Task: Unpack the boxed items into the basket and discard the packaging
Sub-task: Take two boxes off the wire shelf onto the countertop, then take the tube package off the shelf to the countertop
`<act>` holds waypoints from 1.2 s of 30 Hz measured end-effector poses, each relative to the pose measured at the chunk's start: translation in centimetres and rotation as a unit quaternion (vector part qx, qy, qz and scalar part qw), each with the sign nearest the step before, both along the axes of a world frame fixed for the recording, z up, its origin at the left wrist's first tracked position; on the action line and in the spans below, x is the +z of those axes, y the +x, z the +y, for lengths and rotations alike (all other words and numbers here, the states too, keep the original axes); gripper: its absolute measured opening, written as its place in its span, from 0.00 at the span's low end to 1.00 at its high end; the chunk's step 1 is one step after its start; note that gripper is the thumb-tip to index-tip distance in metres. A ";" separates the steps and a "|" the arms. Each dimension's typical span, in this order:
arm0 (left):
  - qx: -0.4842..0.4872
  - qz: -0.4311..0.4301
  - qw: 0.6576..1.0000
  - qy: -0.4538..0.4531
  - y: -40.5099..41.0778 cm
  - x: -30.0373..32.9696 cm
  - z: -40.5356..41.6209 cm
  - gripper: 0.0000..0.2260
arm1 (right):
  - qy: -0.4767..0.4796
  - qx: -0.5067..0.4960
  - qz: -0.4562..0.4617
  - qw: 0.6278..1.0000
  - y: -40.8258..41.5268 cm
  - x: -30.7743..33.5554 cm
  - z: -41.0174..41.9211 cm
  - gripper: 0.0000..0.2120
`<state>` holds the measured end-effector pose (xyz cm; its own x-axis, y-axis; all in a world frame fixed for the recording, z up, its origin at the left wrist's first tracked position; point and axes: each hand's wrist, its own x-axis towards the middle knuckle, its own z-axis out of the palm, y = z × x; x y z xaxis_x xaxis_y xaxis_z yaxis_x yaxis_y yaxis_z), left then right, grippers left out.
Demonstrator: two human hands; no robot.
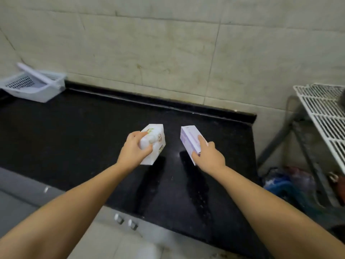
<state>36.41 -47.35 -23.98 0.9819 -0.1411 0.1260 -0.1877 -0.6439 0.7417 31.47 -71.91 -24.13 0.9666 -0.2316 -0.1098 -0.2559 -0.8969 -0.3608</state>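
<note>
Head view: hands each grip one box, left hand (133,150) white box (155,142), right hand (210,156) purple box (190,140).

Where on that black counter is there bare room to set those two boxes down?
The black stone counter is bare between the white slotted basket at its far left and the hands. The white box and lilac box sit near its right end, the only crowded spot.

A glossy black stone counter (74,131) runs along a wall of large pale tiles (149,53). Grey cabinet fronts (22,195) sit below its near edge. A white wire rack (324,113) stands at right.
</note>
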 end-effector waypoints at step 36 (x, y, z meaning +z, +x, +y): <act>-0.429 -0.270 0.854 0.120 -12.2 17.1 -51.3 0.15 | -0.251 -0.242 -0.081 0.934 -18.3 21.2 -40.5 0.27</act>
